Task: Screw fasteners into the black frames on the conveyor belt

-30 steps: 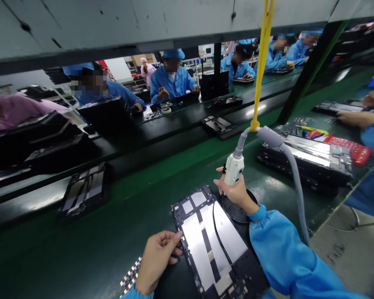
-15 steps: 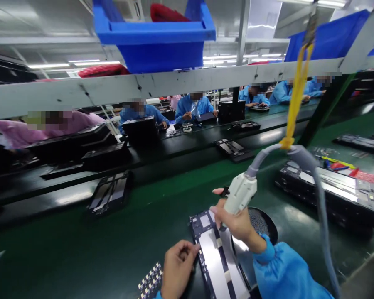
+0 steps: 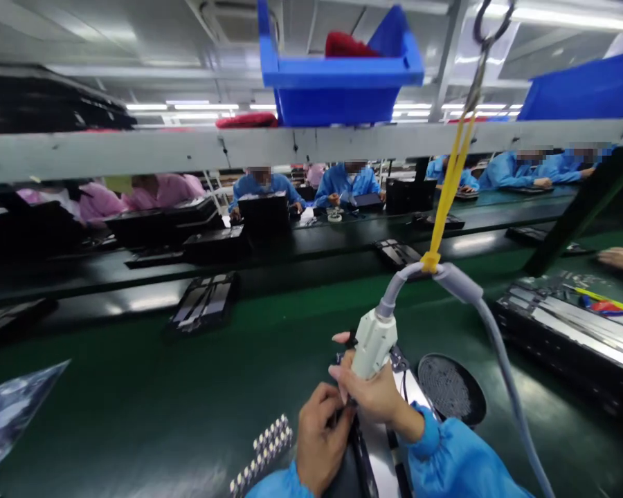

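Note:
My right hand (image 3: 376, 394) is wrapped around a pale electric screwdriver (image 3: 374, 342), its grey cable leaving from the top. The tool points down at the near-left side of a flat, dark-framed device (image 3: 381, 456) with silver panels, partly covered by my hands. My left hand (image 3: 324, 432) is at that device's left edge, thumb and fingers pinched together close beneath the screwdriver. Whatever the pinch holds is hidden, and so is the tool's tip. Left of my left hand, small pale pieces (image 3: 267, 446) stand in rows on the green bench.
A round black dish (image 3: 451, 389) sits right of the device. Further right lies a stack of similar devices (image 3: 571, 339). A yellow band (image 3: 449, 187) suspends the screwdriver cable. Across the bench, a black belt (image 3: 291, 266) carries more devices. A plastic bag (image 3: 15, 415) lies left. Co-workers sit opposite.
My right hand has brought the screwdriver left and down, close to my left fingers. The device appears turned or tilted. The view has shifted, and another person's hand shows at the right edge.

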### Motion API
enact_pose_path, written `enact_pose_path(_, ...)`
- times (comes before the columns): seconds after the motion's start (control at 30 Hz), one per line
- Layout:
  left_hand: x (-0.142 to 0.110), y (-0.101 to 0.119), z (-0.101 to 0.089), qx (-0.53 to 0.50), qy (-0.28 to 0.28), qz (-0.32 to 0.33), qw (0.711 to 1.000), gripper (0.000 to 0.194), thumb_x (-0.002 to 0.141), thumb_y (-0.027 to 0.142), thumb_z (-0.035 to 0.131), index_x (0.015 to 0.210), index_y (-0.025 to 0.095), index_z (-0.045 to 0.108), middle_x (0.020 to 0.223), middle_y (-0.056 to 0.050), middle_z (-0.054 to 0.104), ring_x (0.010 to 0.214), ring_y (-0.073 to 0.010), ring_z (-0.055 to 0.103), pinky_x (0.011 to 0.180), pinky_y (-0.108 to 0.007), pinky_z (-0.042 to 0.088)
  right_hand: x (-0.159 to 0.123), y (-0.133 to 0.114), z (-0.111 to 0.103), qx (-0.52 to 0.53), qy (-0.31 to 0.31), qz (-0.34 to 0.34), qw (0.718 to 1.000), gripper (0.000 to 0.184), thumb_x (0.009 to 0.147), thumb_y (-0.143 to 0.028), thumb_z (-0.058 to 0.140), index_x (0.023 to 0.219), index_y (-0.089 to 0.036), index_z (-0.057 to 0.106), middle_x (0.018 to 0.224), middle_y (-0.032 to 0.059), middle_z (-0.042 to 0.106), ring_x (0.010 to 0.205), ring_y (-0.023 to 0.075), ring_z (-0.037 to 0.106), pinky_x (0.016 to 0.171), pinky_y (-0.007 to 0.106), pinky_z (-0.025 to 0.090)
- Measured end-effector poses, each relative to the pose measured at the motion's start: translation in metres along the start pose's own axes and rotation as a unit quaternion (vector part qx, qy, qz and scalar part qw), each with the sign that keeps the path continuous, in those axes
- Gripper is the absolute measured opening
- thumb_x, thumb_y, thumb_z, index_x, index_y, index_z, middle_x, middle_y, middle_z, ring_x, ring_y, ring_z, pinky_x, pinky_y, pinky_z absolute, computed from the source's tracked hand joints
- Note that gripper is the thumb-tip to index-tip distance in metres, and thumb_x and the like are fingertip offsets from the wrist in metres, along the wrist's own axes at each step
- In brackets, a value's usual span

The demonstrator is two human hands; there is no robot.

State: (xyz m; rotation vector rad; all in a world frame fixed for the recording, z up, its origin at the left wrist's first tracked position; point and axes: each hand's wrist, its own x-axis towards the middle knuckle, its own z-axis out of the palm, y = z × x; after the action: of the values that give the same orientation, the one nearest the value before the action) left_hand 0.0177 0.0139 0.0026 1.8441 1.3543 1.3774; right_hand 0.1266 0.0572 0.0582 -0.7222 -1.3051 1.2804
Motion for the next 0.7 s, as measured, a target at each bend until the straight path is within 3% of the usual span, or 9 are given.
enact_pose_path(0.07, 0.0, 0.005, -0.004, 0.013, -0.003, -0.044, 0.999, 0.025, 0.081, 0.041, 0.065, 0.074, 0.017, 0.068, 0.075, -0.003, 0.061, 0.058, -0.0108, 0.051, 0.053, -0.022, 0.039, 0.0, -0.005, -0.001, -0.017, 0.0, 0.0, 1.0, 0.042, 0.074, -0.03, 0.071, 0.11, -0.02, 0.052, 0.049, -0.0101, 0.052, 0.038, 0.009, 0.05, 0.043, 0.021, 0.045)
enact_pose_path(0.2, -0.002, 0.002, -0.012, 0.056, -0.061, -0.134, 0.988, 0.04, 0.062, 0.05, 0.08, 0.081, 0.016, 0.069, 0.076, -0.001, 0.061, 0.055, -0.0093, 0.047, 0.053, -0.023, 0.036, 0.008, -0.007, -0.009, -0.067, 0.012, 0.005, 0.998, 0.044, 0.073, -0.027, 0.07, 0.113, -0.017, 0.055, 0.046, -0.0091, 0.053, 0.037, 0.0107, 0.05, 0.042, 0.023, 0.044)
enact_pose_path(0.4, -0.006, -0.002, -0.011, 0.135, -0.146, -0.177, 0.964, 0.039, 0.062, 0.056, 0.078, 0.066, 0.018, 0.069, 0.064, -0.001, 0.062, 0.059, -0.0127, 0.053, 0.056, -0.025, 0.034, 0.015, 0.005, -0.011, -0.093, 0.011, 0.014, 0.996, 0.041, 0.075, -0.026, 0.068, 0.113, -0.017, 0.058, 0.045, -0.0089, 0.052, 0.036, 0.0108, 0.049, 0.041, 0.023, 0.042)
enact_pose_path(0.7, -0.005, 0.0, -0.01, 0.147, -0.157, -0.2, 0.956, 0.043, 0.061, 0.061, 0.075, 0.064, 0.019, 0.07, 0.068, -0.002, 0.066, 0.062, -0.0146, 0.057, 0.056, -0.026, 0.033, 0.012, 0.011, -0.006, -0.1, -0.003, 0.023, 0.995, 0.036, 0.075, -0.026, 0.068, 0.109, -0.017, 0.059, 0.046, -0.0094, 0.05, 0.036, 0.0104, 0.048, 0.041, 0.024, 0.041)
